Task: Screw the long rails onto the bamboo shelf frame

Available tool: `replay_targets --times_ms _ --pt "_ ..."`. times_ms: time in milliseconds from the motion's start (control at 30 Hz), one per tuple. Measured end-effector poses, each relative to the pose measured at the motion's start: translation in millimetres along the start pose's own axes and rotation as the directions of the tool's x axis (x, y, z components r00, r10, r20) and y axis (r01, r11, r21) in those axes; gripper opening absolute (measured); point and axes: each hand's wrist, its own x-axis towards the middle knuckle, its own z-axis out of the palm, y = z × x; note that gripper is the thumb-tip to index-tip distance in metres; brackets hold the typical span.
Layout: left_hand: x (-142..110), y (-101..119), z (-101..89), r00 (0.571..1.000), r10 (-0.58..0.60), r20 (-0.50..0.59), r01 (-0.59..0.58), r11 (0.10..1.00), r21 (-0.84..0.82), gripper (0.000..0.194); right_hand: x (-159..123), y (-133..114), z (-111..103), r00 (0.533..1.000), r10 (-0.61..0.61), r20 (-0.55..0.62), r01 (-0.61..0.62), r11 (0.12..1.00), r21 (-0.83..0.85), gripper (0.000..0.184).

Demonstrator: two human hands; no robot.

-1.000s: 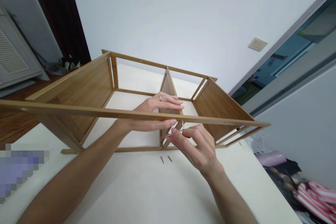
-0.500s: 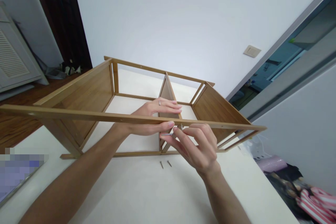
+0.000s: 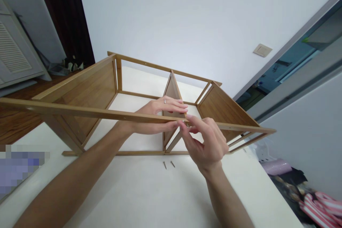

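A wooden shelf frame (image 3: 93,111) lies on its side on the white table (image 3: 139,192). My left hand (image 3: 156,107), with a ring on one finger, straddles its near rail; the fingers lie above and the thumb below, beside the middle panel (image 3: 169,89). Where that panel meets the rail, my right hand (image 3: 207,142) is closed in a pinch. A small glint of metal (image 3: 187,125) shows by its fingertips; the hex key seen there earlier is mostly hidden now. Two loose screws, a left screw (image 3: 165,165) and a right screw (image 3: 172,164), lie on the table in front of the frame.
A plain wall (image 3: 173,17) with a light switch (image 3: 262,50) rises behind the frame. A louvred cabinet (image 3: 18,50) stands at the left. At the lower right are a pink roll (image 3: 276,166) and striped cloth (image 3: 317,205). A blurred-out item (image 3: 21,171) lies at the table's left edge.
My right hand has turned and its fingertips have risen to the rail joint. The hex key that stuck out leftward from them is no longer plainly visible. My left hand keeps its hold.
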Motion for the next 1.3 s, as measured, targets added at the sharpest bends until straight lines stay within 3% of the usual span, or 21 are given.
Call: replay_targets --times_ms 133,200,300,367,500,567,800,933,1067,1167,1233,1300 --pt "0.4 2.3 1.0 1.000 -0.012 -0.014 0.012 1.000 0.015 0.042 1.2 0.5 -5.7 0.989 0.133 -0.071 -0.134 0.991 -0.011 0.028" --pt "0.5 3.2 1.5 1.000 -0.018 -0.015 0.019 0.999 0.032 0.042 5.0 1.5 -15.3 0.979 0.204 -0.007 -0.204 0.979 0.006 0.016" --pt "-0.2 3.3 1.7 0.999 -0.031 -0.013 0.032 0.999 0.042 0.041 13.0 7.2 -36.7 0.952 0.245 0.181 -0.252 0.967 0.017 0.006" --pt "-1.1 2.4 1.6 0.999 -0.041 -0.004 0.041 0.999 0.031 0.041 17.0 14.1 -52.1 0.938 0.196 0.284 -0.196 0.980 -0.031 0.008" --pt "-2.3 1.5 1.0 0.999 -0.045 0.001 0.044 0.998 0.032 0.039 17.6 26.3 -74.8 0.904 0.022 0.427 0.040 0.990 -0.137 0.013" --pt "-2.2 2.4 0.6 0.999 -0.050 0.003 0.050 0.998 0.042 0.038 15.2 26.6 -79.4 0.872 0.012 0.489 0.078 0.984 -0.162 0.017" --pt "-0.7 5.9 -0.1 0.998 -0.059 0.014 0.058 0.997 0.058 0.036 1.8 4.8 -64.8 0.754 0.110 0.648 0.033 0.978 -0.205 0.041" --pt "-0.3 5.8 0.5 0.998 -0.066 0.009 0.066 0.996 0.055 0.036 -5.3 -6.1 -46.7 0.718 0.116 0.686 0.000 0.986 -0.166 0.039" --pt "-0.5 5.1 0.6 0.998 -0.067 0.004 0.067 0.997 0.049 0.035 -10.9 -12.4 -35.0 0.675 0.217 0.705 -0.192 0.974 -0.117 0.037" --pt "-0.8 4.4 0.3 0.998 -0.061 0.011 0.060 0.997 0.046 0.036 -14.7 -11.3 -31.8 0.635 0.232 0.736 -0.275 0.959 -0.065 0.019" --pt "-0.7 4.2 0.2 0.998 -0.062 0.012 0.061 0.997 0.046 0.037 -16.1 -8.2 -31.1 0.657 0.182 0.731 -0.206 0.977 -0.058 0.014" --pt "-0.5 4.1 0.3 0.998 -0.061 0.010 0.060 0.997 0.048 0.037 -15.4 -4.9 -31.2 0.717 0.101 0.689 -0.068 0.995 -0.075 0.023"
